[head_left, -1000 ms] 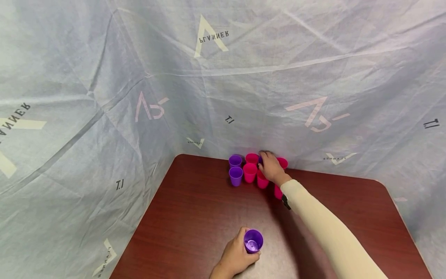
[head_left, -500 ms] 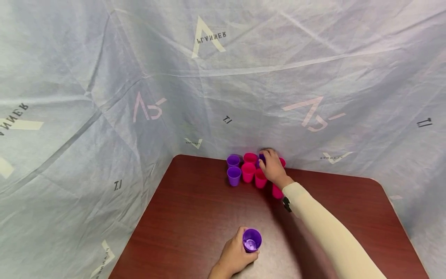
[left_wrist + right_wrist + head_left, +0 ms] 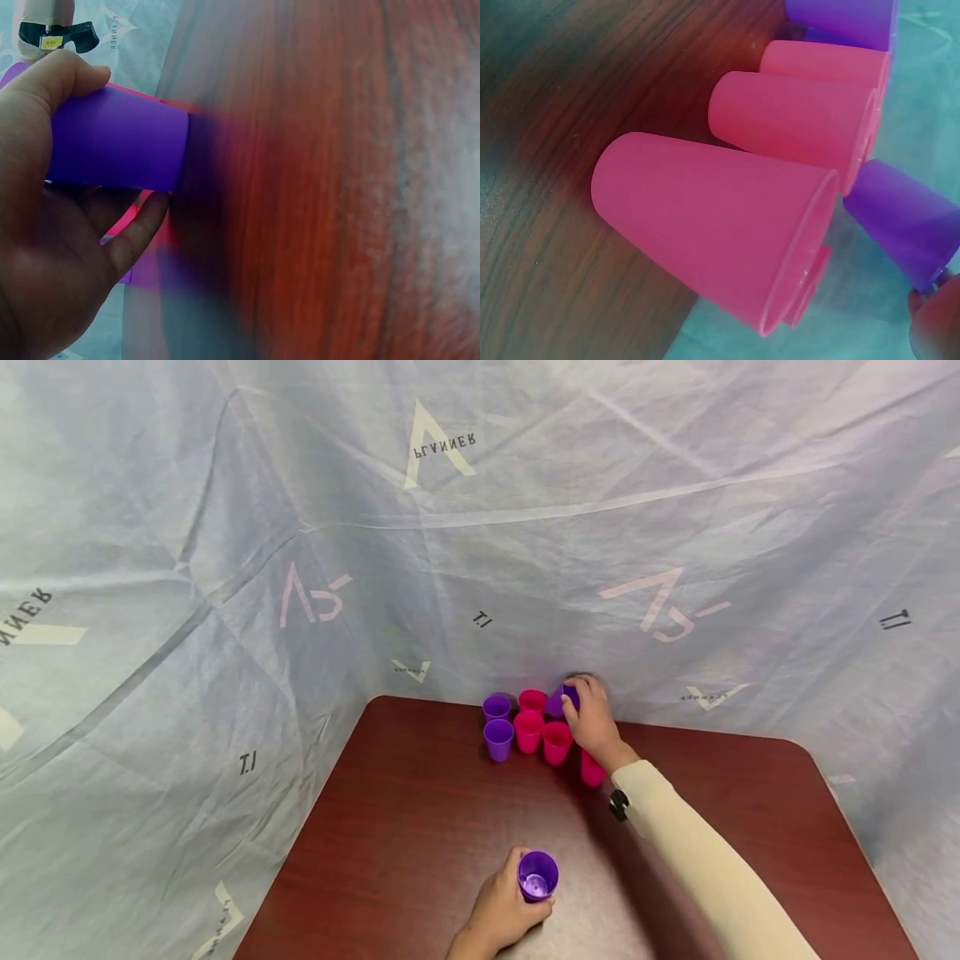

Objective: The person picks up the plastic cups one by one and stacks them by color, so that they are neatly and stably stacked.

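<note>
Near the table's front, my left hand (image 3: 499,903) grips a purple plastic cup (image 3: 537,877) round its side, mouth up. The left wrist view shows thumb and fingers curled about that cup (image 3: 120,142); whether its base touches the table is unclear. At the back, my right hand (image 3: 596,722) pinches another purple cup (image 3: 558,702) by the rim. This cup (image 3: 900,217) leans and appears lifted among the pink cups in the right wrist view. Beside it stand a pink cup (image 3: 556,743) and another pink cup (image 3: 528,732), both upright.
Two purple cups, a front one (image 3: 498,740) and a rear one (image 3: 496,707), stand at the group's left end. A separate pink cup (image 3: 592,769) is partly behind the right forearm. Grey printed cloth (image 3: 465,552) hangs behind the brown table (image 3: 390,827).
My right hand has drawn the purple cup up from between the pink cups and tilted it. My left hand keeps its hold on its cup. The view has shifted slightly.
</note>
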The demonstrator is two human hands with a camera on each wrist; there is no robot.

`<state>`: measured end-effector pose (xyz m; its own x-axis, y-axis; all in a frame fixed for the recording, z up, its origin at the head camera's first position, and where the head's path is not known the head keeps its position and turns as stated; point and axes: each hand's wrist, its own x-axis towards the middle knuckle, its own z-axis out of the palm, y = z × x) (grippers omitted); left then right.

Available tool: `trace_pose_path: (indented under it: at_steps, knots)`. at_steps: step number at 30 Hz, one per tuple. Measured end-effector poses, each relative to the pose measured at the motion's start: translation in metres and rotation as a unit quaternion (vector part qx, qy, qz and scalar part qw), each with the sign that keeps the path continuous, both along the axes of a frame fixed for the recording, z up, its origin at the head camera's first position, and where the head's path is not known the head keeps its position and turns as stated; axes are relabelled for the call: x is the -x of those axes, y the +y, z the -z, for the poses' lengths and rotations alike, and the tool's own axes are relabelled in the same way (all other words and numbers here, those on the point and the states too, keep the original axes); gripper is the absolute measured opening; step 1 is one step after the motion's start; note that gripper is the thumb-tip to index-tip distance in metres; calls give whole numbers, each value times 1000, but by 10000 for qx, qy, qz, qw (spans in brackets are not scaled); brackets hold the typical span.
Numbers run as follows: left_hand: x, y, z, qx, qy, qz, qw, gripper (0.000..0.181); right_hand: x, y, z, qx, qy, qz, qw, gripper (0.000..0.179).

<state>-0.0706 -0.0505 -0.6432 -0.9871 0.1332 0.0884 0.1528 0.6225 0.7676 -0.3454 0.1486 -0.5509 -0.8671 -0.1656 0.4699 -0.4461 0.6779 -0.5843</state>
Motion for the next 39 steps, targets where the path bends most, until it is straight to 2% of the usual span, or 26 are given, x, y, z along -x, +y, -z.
trace_pose_path:
  at_steps: [6,15,21,27,39]
  knots:
    - [0,0,0,-46,73,49,10000,65,-10,3,-4,381,10,-93,9992,39]
    - [-2,0,3,-113,130,64,9998,64,-31,3,-3,497,36,-86,9987,40]
    - [-2,-3,1,-186,32,80,9998,61,-45,-1,-7,665,395,-148,9969,37]
    - [-3,-3,2,-83,25,128,9999,58,-59,-3,-9,778,670,-181,9945,34]
    - [-1,0,1,-217,94,146,9996,54,-94,-15,-23,680,1032,-990,9874,30]
